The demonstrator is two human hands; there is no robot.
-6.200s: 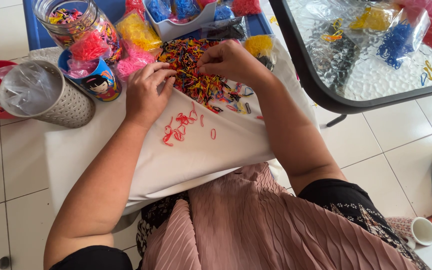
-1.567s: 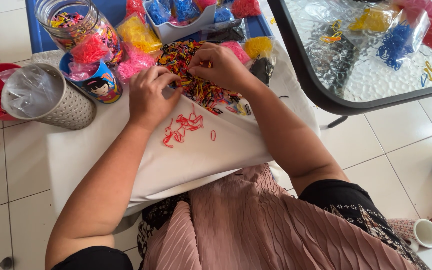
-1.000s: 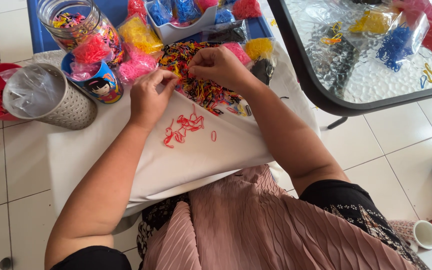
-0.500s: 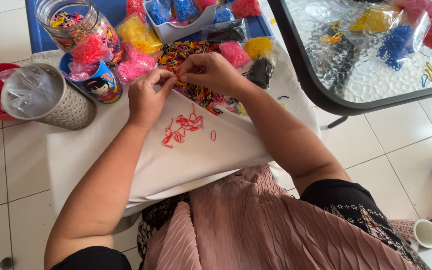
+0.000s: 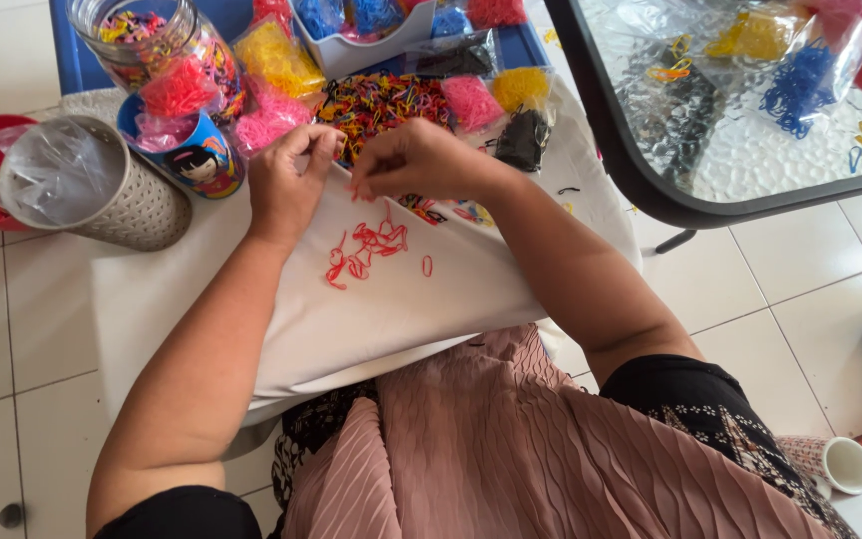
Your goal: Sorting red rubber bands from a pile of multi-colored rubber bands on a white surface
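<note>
Resting side by side on a white cloth (image 5: 371, 309), both hands work at the near edge of a heap of mixed-colour small elastic bands (image 5: 386, 100). The left hand (image 5: 291, 180) is curled, its fingertips pinched together at the heap; what they hold is too small to tell. The right hand (image 5: 416, 160), at 3 o'clock of the left and almost touching it, is pinched shut too, with a bit of red showing under its fingertips. A small cluster of loose red elastic bands (image 5: 366, 250) lies on the cloth at 6 o'clock of the hands. A grey perforated bin lined with clear plastic (image 5: 92, 185) stands at 9 o'clock. A glass-topped table (image 5: 750, 120) stands at 3 o'clock.
</note>
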